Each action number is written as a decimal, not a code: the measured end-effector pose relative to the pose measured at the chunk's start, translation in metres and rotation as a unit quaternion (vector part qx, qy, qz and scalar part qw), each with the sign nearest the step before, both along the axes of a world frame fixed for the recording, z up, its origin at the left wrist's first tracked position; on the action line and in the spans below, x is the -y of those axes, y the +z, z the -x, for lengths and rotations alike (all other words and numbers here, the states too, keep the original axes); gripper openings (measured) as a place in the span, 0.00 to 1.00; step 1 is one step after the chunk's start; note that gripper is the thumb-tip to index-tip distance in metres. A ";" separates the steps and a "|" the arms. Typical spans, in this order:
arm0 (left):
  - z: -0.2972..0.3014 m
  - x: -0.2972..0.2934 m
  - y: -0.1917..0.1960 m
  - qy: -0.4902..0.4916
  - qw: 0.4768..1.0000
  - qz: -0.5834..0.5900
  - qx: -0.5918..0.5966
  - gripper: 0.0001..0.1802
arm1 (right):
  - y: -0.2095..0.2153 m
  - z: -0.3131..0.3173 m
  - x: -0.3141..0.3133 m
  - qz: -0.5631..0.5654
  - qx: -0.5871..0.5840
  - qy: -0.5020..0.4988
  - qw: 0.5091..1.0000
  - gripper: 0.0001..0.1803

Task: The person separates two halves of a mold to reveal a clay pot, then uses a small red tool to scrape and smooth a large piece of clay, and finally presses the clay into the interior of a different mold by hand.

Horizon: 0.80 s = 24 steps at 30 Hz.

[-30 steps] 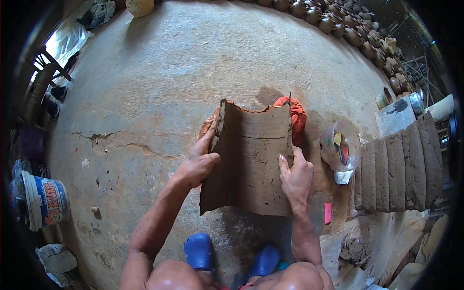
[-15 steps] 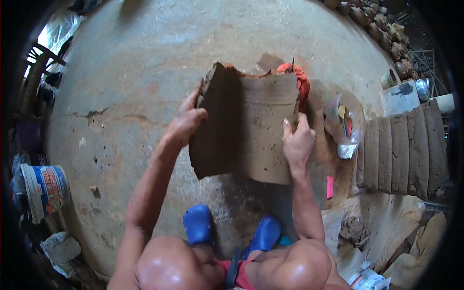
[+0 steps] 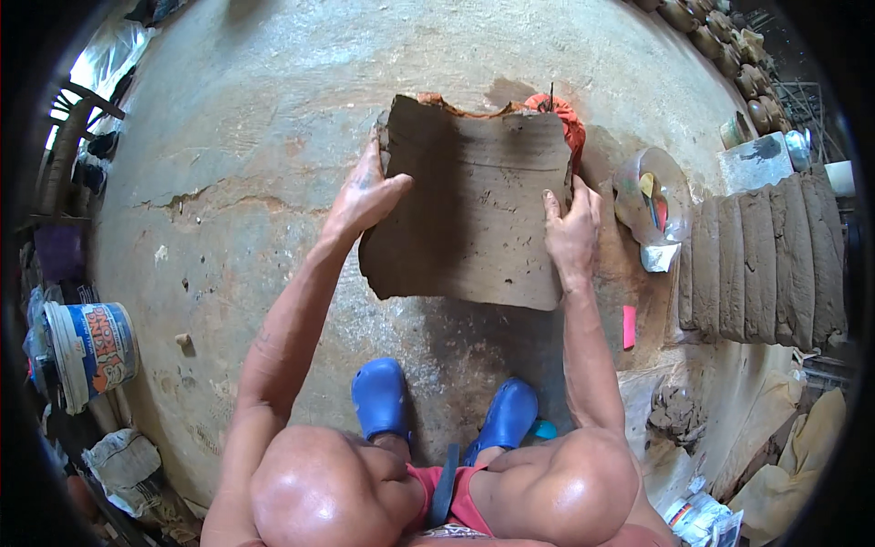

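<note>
A broad grey-brown clay slab [image 3: 474,210] with ragged edges is held up in front of me between both hands. My left hand [image 3: 369,196] grips its left edge, thumb on the near face and fingers behind. At the right edge my right hand [image 3: 574,232] closes on it in the same way. Behind the slab's top right corner shows an orange-red cloth-like ring [image 3: 572,128], with a thin dark spike standing up by it. The slab hides the rest of what lies behind.
On the right are a clear basin [image 3: 674,205] with small tools, a row of stacked clay slabs [image 3: 747,264], a pink strip [image 3: 629,326] and a clay lump [image 3: 676,412]. A white-and-blue bucket [image 3: 96,351] stands left. Round clay pots [image 3: 706,41] line the far right.
Both hands have lifted the slab a little farther from me. Its left side, more folded before, now looks flatter.
</note>
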<state>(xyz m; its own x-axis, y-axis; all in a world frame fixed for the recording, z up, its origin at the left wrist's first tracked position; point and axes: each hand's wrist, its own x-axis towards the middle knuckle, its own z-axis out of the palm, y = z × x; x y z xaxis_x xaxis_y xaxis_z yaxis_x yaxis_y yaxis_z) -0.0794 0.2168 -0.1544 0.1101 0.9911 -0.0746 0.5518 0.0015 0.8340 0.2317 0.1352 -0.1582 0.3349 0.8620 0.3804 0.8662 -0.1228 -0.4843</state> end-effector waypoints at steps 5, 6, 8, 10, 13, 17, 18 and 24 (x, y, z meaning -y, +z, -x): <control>-0.003 0.002 0.039 -0.005 0.992 0.019 -0.122 0.55 | -0.005 -0.077 -0.002 0.081 -0.267 0.095 0.956 0.51; 0.007 0.002 0.017 -0.001 0.992 0.019 -0.125 0.55 | 0.003 -0.058 -0.004 0.077 -0.278 0.106 0.952 0.48; 0.033 0.015 -0.024 0.012 0.997 -0.043 0.064 0.52 | -0.003 -0.007 -0.005 0.086 -0.321 0.123 0.935 0.46; 0.021 0.019 -0.019 -0.003 0.994 -0.015 0.113 0.47 | 0.009 0.014 -0.003 0.134 -0.166 0.078 0.974 0.43; 0.000 0.015 -0.012 0.007 0.999 -0.021 0.030 0.44 | 0.012 0.002 -0.004 0.118 -0.165 0.084 0.976 0.44; 0.009 0.008 -0.010 -0.051 0.998 0.013 0.017 0.49 | 0.005 -0.016 -0.006 0.092 -0.146 0.130 0.976 0.45; 0.031 0.004 -0.012 -0.077 0.997 0.013 -0.014 0.53 | 0.014 -0.015 -0.014 0.073 -0.156 0.144 0.974 0.45; 0.078 -0.040 0.017 -0.111 0.921 0.324 0.186 0.53 | 0.068 -0.126 -0.049 0.282 -0.028 0.280 0.917 0.30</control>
